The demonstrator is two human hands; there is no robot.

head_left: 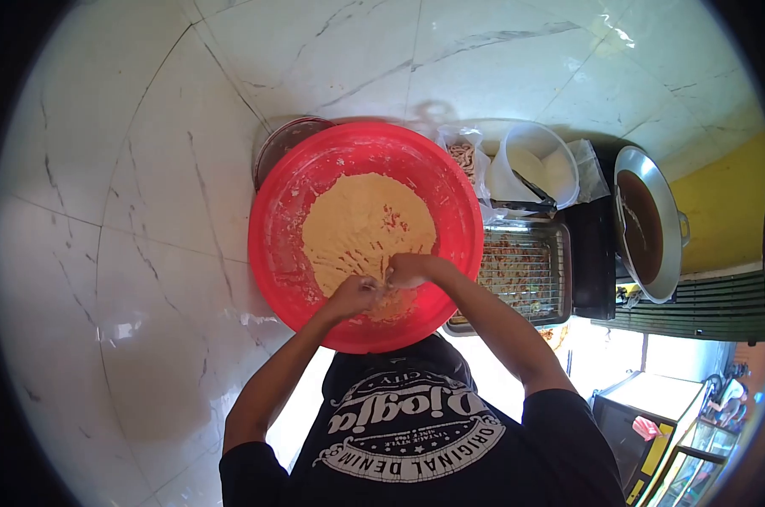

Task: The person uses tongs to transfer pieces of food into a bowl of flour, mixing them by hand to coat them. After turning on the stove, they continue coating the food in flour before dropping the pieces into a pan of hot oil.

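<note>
A large red basin (273, 228) holds a broad heap of pale yellow flour (357, 215) with finger-like grooves in its lower part. My left hand (357, 294) is over the near part of the flour, its fingers curled together. Just to its right, my right hand (406, 270) also has its fingers closed, and the two hands nearly meet. Whatever lies between the fingers of either hand is too small to make out. Small reddish patches show in the flour towards the right.
Right of the basin stand a wire rack on a tray (560, 275), a white tub (573, 160) with black tongs (526, 203) and a plastic bag of pale strips (463, 158). Farther right is a wide pan of brown liquid (640, 224). A round metal rim (273, 152) shows behind the basin.
</note>
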